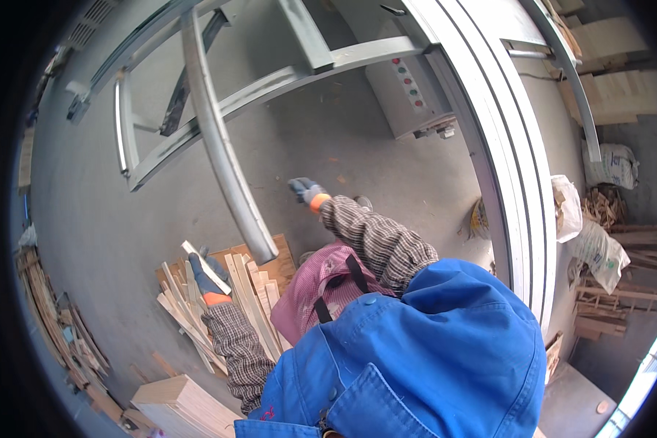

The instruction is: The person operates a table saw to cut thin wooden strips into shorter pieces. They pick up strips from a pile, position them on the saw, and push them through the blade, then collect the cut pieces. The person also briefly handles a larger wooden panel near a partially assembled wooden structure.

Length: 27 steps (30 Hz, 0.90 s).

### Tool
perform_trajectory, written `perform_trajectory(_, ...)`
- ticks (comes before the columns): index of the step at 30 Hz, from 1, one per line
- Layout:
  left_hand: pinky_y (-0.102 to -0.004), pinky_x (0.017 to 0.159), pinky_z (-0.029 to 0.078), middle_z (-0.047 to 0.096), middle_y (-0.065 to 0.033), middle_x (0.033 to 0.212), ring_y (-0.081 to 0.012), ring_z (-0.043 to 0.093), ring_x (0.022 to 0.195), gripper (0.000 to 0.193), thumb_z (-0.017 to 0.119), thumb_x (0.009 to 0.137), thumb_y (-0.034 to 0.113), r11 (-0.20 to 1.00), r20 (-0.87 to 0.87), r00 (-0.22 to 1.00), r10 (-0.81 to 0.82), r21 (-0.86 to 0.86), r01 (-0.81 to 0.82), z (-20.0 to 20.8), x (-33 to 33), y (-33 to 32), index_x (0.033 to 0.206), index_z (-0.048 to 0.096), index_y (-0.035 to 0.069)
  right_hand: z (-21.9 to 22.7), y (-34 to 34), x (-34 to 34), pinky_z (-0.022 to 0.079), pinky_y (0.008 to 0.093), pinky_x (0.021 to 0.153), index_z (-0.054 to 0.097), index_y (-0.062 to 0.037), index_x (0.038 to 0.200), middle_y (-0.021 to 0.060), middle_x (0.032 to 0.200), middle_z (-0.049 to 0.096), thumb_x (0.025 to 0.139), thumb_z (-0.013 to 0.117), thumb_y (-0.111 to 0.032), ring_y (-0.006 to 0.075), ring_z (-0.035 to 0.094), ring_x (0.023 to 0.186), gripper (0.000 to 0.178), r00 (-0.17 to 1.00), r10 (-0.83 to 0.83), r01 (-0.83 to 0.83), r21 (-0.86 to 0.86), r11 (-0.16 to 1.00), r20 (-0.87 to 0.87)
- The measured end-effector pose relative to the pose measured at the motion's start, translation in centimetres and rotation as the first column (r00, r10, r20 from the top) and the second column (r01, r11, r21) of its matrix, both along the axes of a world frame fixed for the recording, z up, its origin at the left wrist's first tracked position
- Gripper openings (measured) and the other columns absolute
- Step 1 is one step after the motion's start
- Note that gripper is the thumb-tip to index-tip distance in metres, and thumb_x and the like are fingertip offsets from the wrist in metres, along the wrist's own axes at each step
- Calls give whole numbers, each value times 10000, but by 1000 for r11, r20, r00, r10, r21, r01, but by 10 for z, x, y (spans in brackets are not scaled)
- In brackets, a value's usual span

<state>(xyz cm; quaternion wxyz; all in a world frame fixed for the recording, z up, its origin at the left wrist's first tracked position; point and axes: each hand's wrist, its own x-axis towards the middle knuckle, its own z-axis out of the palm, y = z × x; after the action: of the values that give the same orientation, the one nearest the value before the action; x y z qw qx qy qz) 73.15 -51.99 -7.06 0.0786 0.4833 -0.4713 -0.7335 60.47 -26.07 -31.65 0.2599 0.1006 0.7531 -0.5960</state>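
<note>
My left hand [217, 264], in a dark grey-blue glove with an orange cuff, is closed around a short pale wooden strip [206, 269]. Below it, a pile of similar wooden strips [250, 292] lies on a brown board [279, 255]. My right hand [305, 190], gloved the same way, reaches out over the grey floor with its fingers apart and nothing visible in them. A curved-looking metal tube [223, 157] of the machine frame passes between my hands, its end just right of the left hand.
Metal frame bars [263, 87] span the far side, by a control box with coloured buttons [407, 84]. A long white metal rail [504, 131] runs along the right. Stacked lumber [190, 405] stands lower left; scrap wood [62, 336] lies left; sacks [598, 248] sit right.
</note>
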Motion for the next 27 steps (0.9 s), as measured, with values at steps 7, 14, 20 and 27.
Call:
perform_trajectory(7, -208, 371, 206, 276, 84, 539, -37, 269, 413, 635, 593, 890, 548, 992, 222, 971, 91, -100, -70, -57, -23, 64, 1324, 529, 88, -173, 406, -20, 490, 519, 598, 571, -121, 1220, 163, 987, 686, 946, 509, -562, 387, 687, 888, 523, 350, -749, 716, 355, 601, 562)
perform_trajectory(14, -236, 358, 312, 398, 70, 588, -52, 377, 427, 570, 564, 894, 554, 977, 337, 937, -94, -149, 152, -67, 8, 34, 1232, 556, 95, -251, 567, -66, 357, 520, 1051, 359, -135, 1421, 106, 1447, 456, 959, 412, -593, 365, 433, 1331, 652, 382, -759, 922, -162, 351, 527)
perform_trajectory(20, -272, 342, 285, 407, 68, 502, -101, 354, 353, 301, 589, 907, 520, 918, 462, 879, 120, -389, 79, -74, -26, 47, 863, 594, 223, -350, 611, -126, 415, 462, 962, 597, -151, 1125, 70, 1171, 620, 941, 503, -423, 284, 552, 1122, 341, 225, -802, 972, -187, 144, 553)
perform_trajectory(27, -267, 336, 251, 403, 70, 480, -98, 351, 351, 293, 615, 893, 490, 938, 372, 916, 148, -348, -10, -79, -13, 51, 791, 594, 217, -375, 605, -125, 442, 459, 916, 650, -172, 1095, 38, 1090, 669, 924, 523, -460, 247, 593, 1041, 358, 210, -785, 976, -84, 199, 583)
